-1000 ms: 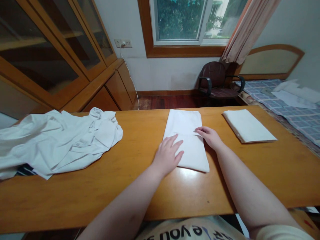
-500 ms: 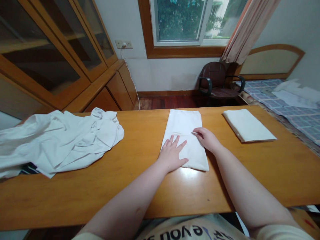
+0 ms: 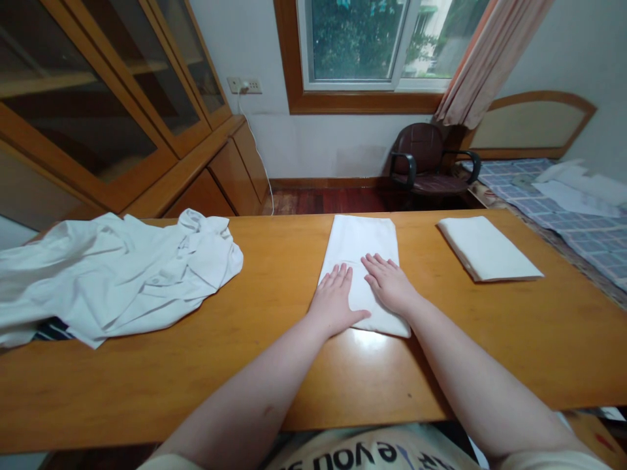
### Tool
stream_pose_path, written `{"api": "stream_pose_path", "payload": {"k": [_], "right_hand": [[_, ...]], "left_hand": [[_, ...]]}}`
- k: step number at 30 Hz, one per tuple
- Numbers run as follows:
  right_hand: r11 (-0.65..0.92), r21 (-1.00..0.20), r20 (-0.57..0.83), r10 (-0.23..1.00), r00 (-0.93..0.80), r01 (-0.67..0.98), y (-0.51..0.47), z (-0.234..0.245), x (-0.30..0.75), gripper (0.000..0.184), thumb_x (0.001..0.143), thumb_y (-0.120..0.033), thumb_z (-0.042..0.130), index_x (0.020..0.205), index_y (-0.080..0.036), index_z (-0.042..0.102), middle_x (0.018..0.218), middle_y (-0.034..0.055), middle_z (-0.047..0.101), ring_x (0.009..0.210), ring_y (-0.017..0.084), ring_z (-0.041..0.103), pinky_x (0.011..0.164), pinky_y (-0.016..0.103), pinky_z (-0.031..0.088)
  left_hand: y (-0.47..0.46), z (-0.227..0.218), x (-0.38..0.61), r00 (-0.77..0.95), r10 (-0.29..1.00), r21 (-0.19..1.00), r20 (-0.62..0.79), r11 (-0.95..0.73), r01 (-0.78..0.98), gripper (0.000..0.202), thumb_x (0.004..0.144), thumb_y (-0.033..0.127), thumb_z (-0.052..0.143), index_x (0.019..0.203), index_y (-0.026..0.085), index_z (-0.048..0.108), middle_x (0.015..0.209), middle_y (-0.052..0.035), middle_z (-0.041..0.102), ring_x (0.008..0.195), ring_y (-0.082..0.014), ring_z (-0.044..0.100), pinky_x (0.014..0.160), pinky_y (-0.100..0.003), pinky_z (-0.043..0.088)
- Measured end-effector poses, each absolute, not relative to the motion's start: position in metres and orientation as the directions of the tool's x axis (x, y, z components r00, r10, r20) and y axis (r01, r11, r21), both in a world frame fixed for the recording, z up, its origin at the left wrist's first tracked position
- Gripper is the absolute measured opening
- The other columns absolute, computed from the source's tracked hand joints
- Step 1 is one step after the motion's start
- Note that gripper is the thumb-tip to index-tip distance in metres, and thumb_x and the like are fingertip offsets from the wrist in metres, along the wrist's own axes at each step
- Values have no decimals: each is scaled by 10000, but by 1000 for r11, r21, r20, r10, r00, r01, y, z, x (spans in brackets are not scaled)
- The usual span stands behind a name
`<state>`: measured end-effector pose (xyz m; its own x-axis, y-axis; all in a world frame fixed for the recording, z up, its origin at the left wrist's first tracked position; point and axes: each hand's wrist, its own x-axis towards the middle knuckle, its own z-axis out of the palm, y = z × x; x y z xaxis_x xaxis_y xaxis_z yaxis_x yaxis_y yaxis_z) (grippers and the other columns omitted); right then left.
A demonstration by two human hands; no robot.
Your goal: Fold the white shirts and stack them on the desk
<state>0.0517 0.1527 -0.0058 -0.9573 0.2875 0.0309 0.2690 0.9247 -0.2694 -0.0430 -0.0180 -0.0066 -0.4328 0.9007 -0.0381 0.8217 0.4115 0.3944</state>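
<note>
A white cloth garment, folded into a long narrow rectangle (image 3: 365, 236), lies flat on the wooden table in front of me. My left hand (image 3: 336, 301) rests on its near left part, palm down with the thumb out to the side. On its right side my right hand (image 3: 389, 282) lies flat, fingers stretched toward the middle. Both hands are open and press on the cloth without gripping it. A small crease shows just beyond the fingertips. What kind of garment it is I cannot tell.
A loose heap of white shirts (image 3: 147, 274) covers the table's left end, with a dark striped piece under it. To the right lies another folded white cloth (image 3: 490, 248). Beyond the wooden table (image 3: 274, 365) stand a brown armchair (image 3: 421, 156), a glass-door cabinet (image 3: 161, 140) and a bed (image 3: 553, 202).
My right hand has moved left from the cloth's right edge onto its top, its pinched fingers now opened flat. The left hand stays in place, its fingers closer together.
</note>
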Motion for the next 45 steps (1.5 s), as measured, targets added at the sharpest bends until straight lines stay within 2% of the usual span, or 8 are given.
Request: {"api": "stream_pose_path", "payload": {"k": [6, 10, 13, 23, 27, 31, 39, 45], "right_hand": [[920, -282, -4, 284, -959, 274, 175, -8, 54, 500, 966, -320, 294, 1440, -183, 377, 1502, 81, 316, 1394, 269, 253, 1104, 484, 282], [913, -290, -13, 295, -955, 286, 175, -10, 53, 495, 955, -306, 326, 1436, -203, 383, 1506, 83, 305, 1398, 273, 241, 1103, 502, 274], [908, -306, -40, 289, -956, 287, 175, -9, 52, 497, 951, -299, 331, 1437, -208, 380, 1512, 83, 291, 1402, 266, 228, 1108, 497, 267], [902, -300, -56, 308, -950, 311, 173, -6, 52, 504, 958, -306, 316, 1447, -192, 363, 1521, 72, 280, 1409, 263, 209, 1121, 476, 245], [906, -283, -27, 319, -947, 314, 171, -8, 52, 497, 961, -312, 310, 1441, -200, 370, 1514, 76, 298, 1405, 263, 223, 1112, 481, 259], [911, -255, -32, 326, -945, 323, 169, -9, 52, 508, 958, -318, 312, 1445, -181, 364, 1513, 82, 296, 1399, 277, 241, 1110, 486, 264], [909, -233, -67, 341, -938, 347, 167, -5, 52, 523, 963, -328, 299, 1462, -174, 329, 1523, 67, 277, 1405, 262, 226, 1123, 464, 244], [909, -220, -89, 344, -935, 355, 167, -3, 51, 529, 965, -333, 289, 1468, -171, 320, 1528, 60, 265, 1406, 263, 220, 1130, 453, 231]], "left_hand": [[-22, -1, -30, -623, 781, 287, 50, 586, 758, 792, 858, 553, 423, 1449, 49, 272, 1536, -204, 171, 1431, -332, 75, 1145, -509, 83], [-26, 6, -3, -210, 976, 288, 52, 187, 939, 601, 925, 449, 355, 1434, 131, 333, 1506, -130, 313, 1420, -238, 194, 1160, -430, 124], [-27, 5, 16, 47, 998, 339, 33, -56, 939, 621, 927, 484, 345, 1450, 154, 300, 1496, -110, 341, 1405, -203, 244, 1155, -383, 166], [-28, 8, 33, 72, 997, 370, -33, -55, 927, 595, 858, 612, 394, 1409, 390, 369, 1567, -62, 124, 1423, -371, -24, 1075, -656, -33], [-31, 4, 26, 67, 996, 398, -52, -40, 916, 764, 838, 680, 336, 1484, 290, 223, 1564, -75, 141, 1435, -316, -15, 1128, -573, 6], [-41, -8, 14, -222, 973, 307, -57, 228, 924, 785, 883, 618, 289, 1498, 143, 178, 1561, -117, 118, 1441, -273, 22, 1163, -463, 72], [-67, -10, -4, -400, 916, 165, -21, 398, 902, 880, 814, 578, 485, 1489, 100, 185, 1557, -156, 87, 1433, -314, 31, 1152, -480, 138], [-85, -3, -15, -367, 925, 168, -99, 379, 910, 984, 762, 596, 528, 1471, 17, 166, 1537, -221, 94, 1428, -314, 54, 1149, -462, 174]]}}
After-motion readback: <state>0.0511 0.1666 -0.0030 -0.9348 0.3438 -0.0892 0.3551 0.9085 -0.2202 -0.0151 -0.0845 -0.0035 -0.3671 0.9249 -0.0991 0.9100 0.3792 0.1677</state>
